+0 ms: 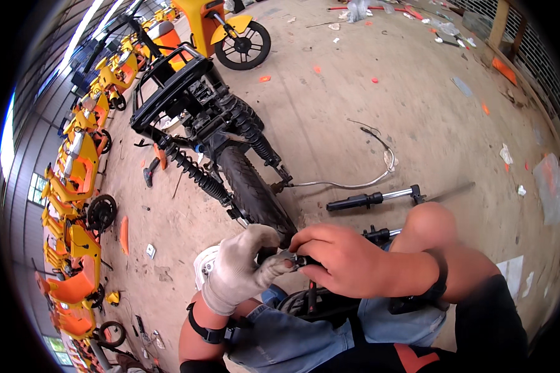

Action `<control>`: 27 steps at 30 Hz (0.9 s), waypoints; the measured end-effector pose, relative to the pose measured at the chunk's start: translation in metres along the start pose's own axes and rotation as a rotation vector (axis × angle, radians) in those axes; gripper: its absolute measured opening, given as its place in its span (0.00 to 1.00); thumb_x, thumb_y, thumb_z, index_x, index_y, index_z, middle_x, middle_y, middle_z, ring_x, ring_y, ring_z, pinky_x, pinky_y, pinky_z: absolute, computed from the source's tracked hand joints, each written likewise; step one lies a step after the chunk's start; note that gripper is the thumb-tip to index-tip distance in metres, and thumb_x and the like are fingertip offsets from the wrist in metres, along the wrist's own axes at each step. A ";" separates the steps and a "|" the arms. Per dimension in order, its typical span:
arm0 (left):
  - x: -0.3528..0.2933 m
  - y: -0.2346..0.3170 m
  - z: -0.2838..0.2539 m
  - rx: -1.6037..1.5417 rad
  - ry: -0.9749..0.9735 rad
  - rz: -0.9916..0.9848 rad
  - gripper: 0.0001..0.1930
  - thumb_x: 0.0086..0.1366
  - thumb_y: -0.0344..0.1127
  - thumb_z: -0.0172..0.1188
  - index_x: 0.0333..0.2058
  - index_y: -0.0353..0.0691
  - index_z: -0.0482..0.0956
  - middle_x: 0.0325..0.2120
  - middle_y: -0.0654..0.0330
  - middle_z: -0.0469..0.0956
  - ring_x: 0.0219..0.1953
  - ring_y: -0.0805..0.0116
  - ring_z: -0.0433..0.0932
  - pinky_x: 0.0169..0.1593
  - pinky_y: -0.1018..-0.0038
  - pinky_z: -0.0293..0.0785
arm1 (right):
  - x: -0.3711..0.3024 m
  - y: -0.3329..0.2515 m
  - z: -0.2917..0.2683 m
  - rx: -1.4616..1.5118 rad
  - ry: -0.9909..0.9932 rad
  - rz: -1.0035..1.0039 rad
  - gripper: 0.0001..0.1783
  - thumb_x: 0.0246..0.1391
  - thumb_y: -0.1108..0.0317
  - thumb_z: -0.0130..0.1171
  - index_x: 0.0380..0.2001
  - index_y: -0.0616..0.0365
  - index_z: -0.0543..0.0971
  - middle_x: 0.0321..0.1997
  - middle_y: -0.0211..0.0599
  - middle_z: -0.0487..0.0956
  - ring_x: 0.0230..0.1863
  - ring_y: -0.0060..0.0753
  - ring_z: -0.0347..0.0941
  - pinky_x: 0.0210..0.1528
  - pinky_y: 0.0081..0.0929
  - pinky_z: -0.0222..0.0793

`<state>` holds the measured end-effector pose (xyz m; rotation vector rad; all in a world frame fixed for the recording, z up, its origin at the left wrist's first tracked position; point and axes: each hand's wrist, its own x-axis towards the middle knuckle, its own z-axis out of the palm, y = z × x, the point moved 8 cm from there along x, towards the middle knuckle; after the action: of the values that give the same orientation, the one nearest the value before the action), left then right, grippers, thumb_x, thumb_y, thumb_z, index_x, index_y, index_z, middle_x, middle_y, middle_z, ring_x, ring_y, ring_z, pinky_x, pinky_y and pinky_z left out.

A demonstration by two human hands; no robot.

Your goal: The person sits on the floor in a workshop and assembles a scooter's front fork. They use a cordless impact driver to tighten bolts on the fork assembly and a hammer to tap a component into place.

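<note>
My left hand (pixel 241 264), in a pale work glove, is closed with its fingertips meeting my right hand's over my lap. My bare right hand (pixel 358 261) pinches a small black part (pixel 303 261) between thumb and fingers. The part reaches across to the gloved fingertips, and its exact kind is hidden. Just beyond my hands is the black tyre (pixel 253 186) of a stripped scooter frame (pixel 190 93), between two coil-spring shock absorbers (pixel 196 173). Below my fingers a red-and-black handle (pixel 312 298) stands upright near my knees.
A loose shock absorber (pixel 373 200) and a bent cable (pixel 354 184) lie right of the wheel. A power drill (pixel 149 173) rests on the concrete at left. Yellow scooters (pixel 78 242) line the left wall; another yellow scooter (pixel 233 34) stands beyond the frame. Litter dots the floor.
</note>
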<state>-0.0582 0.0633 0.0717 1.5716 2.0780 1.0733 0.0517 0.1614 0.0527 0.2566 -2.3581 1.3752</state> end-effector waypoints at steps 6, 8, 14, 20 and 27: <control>0.004 0.014 0.013 0.210 -0.193 0.078 0.19 0.61 0.49 0.71 0.36 0.39 0.81 0.23 0.53 0.80 0.26 0.50 0.81 0.29 0.62 0.76 | 0.004 0.004 -0.002 -0.105 0.024 0.009 0.14 0.46 0.78 0.66 0.38 0.67 0.79 0.48 0.44 0.78 0.47 0.48 0.78 0.50 0.38 0.76; 0.002 0.010 0.022 0.247 -0.224 0.037 0.19 0.62 0.49 0.70 0.37 0.38 0.81 0.22 0.51 0.79 0.25 0.49 0.80 0.29 0.62 0.76 | 0.004 0.004 0.000 -0.123 0.026 -0.002 0.13 0.45 0.78 0.66 0.38 0.67 0.79 0.47 0.44 0.79 0.47 0.49 0.78 0.50 0.38 0.76; 0.000 0.008 0.028 0.199 -0.209 -0.033 0.12 0.68 0.43 0.62 0.33 0.40 0.80 0.20 0.53 0.77 0.24 0.49 0.79 0.28 0.60 0.75 | 0.004 0.005 0.005 -0.149 0.027 -0.016 0.13 0.44 0.80 0.63 0.37 0.67 0.80 0.46 0.45 0.79 0.46 0.49 0.78 0.50 0.38 0.76; -0.004 0.012 0.024 0.250 -0.149 0.000 0.11 0.68 0.41 0.61 0.29 0.40 0.79 0.19 0.55 0.77 0.23 0.53 0.80 0.26 0.61 0.74 | 0.007 0.006 0.007 -0.099 -0.013 0.010 0.14 0.44 0.80 0.63 0.38 0.68 0.80 0.46 0.45 0.79 0.47 0.50 0.78 0.50 0.38 0.76; -0.004 0.024 0.016 0.296 -0.126 0.085 0.06 0.64 0.34 0.66 0.31 0.38 0.84 0.16 0.52 0.75 0.18 0.53 0.77 0.22 0.63 0.70 | 0.010 0.002 0.005 -0.086 0.005 -0.026 0.15 0.45 0.81 0.63 0.39 0.68 0.79 0.47 0.46 0.78 0.47 0.50 0.77 0.50 0.38 0.75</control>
<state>-0.0301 0.0686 0.0775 1.8273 2.1765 0.6942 0.0410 0.1581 0.0531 0.2578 -2.3944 1.2570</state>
